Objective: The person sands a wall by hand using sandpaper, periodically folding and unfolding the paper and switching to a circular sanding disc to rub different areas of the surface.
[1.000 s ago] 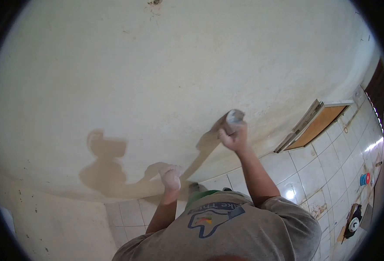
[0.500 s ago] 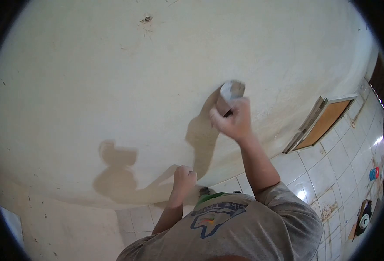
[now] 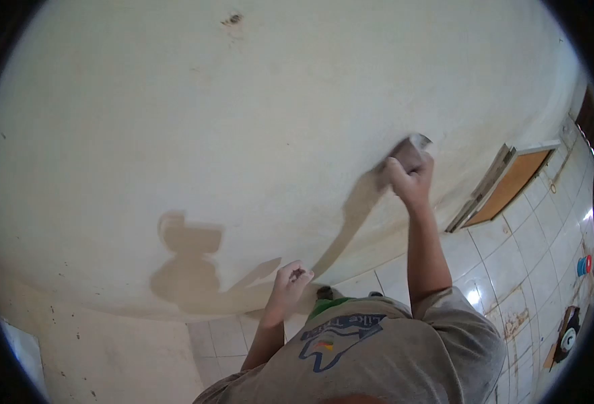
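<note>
My right hand (image 3: 411,178) grips a greyish-brown block or folded sheet (image 3: 410,153) against the pale wall (image 3: 176,121), at the right of centre; its far end shows lighter and is blurred. Lower down, near the wall's base, my left hand (image 3: 291,281) is curled with the fingers closed. Something small and dark shows between its fingers, too small to name. Shadows of my head and arms fall on the wall.
A framed orange-brown panel (image 3: 509,187) stands at the right by the wall. White floor tiles (image 3: 488,236) run along the right side. On them lie a red and blue round item (image 3: 584,265) and a dark object with a white disc (image 3: 568,339). A hole (image 3: 233,19) marks the upper wall.
My right hand has moved to the right along the wall with the block. My left hand has turned a little, so that the dark spot between its fingers shows. The view has shifted slightly.
</note>
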`<state>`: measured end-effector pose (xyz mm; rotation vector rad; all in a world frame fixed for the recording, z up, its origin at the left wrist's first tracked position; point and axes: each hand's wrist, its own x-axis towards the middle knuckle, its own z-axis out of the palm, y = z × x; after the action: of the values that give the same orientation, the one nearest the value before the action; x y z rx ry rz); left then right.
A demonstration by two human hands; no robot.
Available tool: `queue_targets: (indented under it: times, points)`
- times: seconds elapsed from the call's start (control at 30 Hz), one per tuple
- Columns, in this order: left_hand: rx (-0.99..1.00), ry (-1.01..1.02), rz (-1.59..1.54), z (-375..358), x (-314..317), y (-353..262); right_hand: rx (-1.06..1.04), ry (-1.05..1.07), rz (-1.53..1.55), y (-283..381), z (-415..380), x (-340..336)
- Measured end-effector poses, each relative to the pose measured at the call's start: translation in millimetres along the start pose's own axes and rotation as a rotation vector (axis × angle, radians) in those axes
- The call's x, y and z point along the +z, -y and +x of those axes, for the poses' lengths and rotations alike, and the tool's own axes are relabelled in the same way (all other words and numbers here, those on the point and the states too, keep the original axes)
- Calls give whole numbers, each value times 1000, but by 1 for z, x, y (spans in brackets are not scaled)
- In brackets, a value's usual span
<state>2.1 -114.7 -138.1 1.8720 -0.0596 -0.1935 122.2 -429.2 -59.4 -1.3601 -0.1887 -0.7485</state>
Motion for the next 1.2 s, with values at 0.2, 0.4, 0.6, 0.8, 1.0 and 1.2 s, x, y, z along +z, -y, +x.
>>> queue_targets:
  times: [0.2,0.4,0.6,0.8,1.0,1.2]
  points:
    - [103,-62,175,6,-1,-16,-381,522,-89,13,-45,86]
    - [84,-72,23,-5,-13,-33,-51,298,-91,-22,-58,38]
    - [-106,39,-287,-20,-17,-32,-87,19,-112,10,8,-3]
    - [-123,64,-368,-9,-1,-38,-204,256,119,17,-5,42]
    - [-107,99,-346,4,2,-43,-268,189,-123,-34,-42,26]
    - [-95,148,-388,2,5,-39,-34,-97,84,-10,7,-13]
